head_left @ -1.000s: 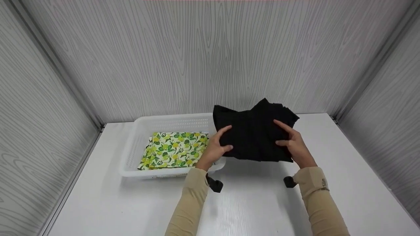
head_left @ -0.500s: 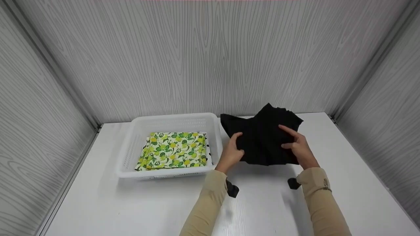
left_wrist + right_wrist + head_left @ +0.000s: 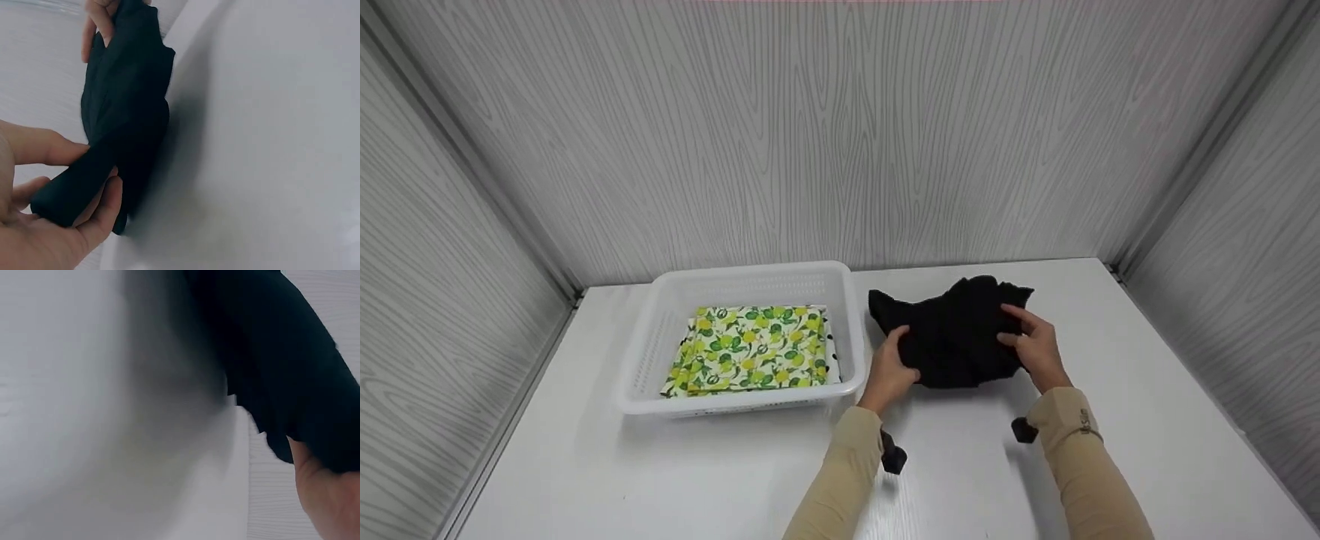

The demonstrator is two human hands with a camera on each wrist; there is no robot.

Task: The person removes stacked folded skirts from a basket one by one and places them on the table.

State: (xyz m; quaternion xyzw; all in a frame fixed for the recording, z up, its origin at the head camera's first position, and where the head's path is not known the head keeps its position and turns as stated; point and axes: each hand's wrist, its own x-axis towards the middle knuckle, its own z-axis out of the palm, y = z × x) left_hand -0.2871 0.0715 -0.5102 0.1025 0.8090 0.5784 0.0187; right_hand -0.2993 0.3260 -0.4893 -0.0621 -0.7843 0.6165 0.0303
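Between both hands is a black cloth [image 3: 952,337], folded into layers, just above the table to the right of the basket. My left hand [image 3: 891,371] grips its left side; the left wrist view shows thumb and fingers around a folded edge of the cloth [image 3: 126,101]. On the opposite side my right hand [image 3: 1035,349] pinches the cloth, thumb toward me and fingers further up. In the right wrist view the right hand [image 3: 326,495] is partly cut off, and the black cloth [image 3: 270,343] hides most of its fingers.
A white plastic basket [image 3: 855,337] stands left of the cloth. In it lies a folded fabric with a lemon print [image 3: 757,349], over a white piece with black dots [image 3: 832,360]. Grey wood-grain panels [image 3: 810,135] enclose the white table [image 3: 697,480] at the back and sides.
Both hands have lowered the black cloth toward the table. It has also moved right, away from the basket, whose right rim is now uncovered. Both hands keep their grip.
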